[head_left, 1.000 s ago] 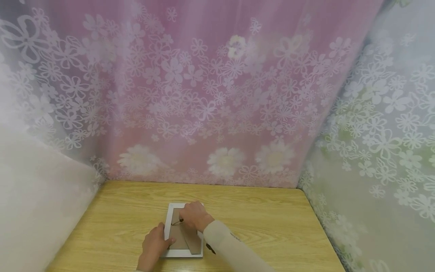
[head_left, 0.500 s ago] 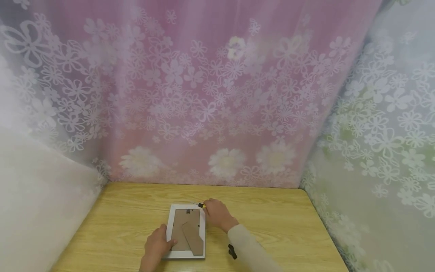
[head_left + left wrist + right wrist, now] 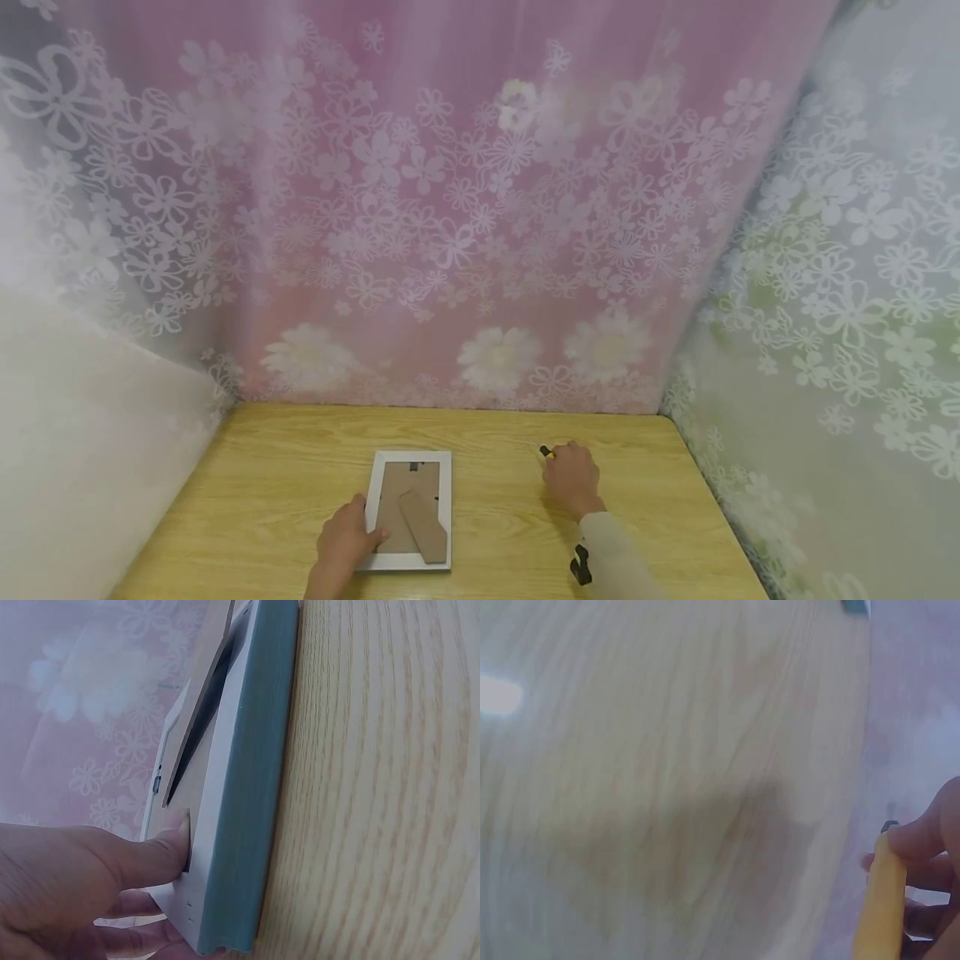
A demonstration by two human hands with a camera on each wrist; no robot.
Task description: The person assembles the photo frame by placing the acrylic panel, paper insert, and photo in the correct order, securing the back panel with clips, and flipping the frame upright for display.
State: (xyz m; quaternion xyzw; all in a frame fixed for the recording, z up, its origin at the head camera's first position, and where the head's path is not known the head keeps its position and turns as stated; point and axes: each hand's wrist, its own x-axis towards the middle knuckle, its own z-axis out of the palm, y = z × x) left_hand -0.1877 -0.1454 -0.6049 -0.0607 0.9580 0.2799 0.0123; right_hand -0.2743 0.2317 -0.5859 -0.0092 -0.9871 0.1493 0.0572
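Note:
A white-bordered picture frame (image 3: 446, 479) lies face down on the table, its brown backing board (image 3: 392, 518) and slanted easel leg (image 3: 423, 527) showing. My left hand (image 3: 343, 535) grips the frame's left edge. In the left wrist view, the thumb presses on the backing near the white border, and the other fingers are partly hidden beyond the frame. Well to the right of the frame, my right hand (image 3: 573, 479) holds a yellow-and-black screwdriver (image 3: 547, 452). In the right wrist view, thumb and fingers pinch its yellow handle (image 3: 883, 907); its shaft is barely visible.
The wood-grain table (image 3: 502, 533) extends around the frame on all sides. Behind it hangs a pink flowered curtain (image 3: 420, 250), with a pale flowered curtain (image 3: 847, 350) along the right and a white sheet (image 3: 90, 433) on the left. A black clip-like piece (image 3: 581, 565) sits at the right sleeve.
My right hand has moved from over the frame's back to the right, carrying the screwdriver away. The backing and easel leg are now uncovered. The left hand keeps its grip on the frame.

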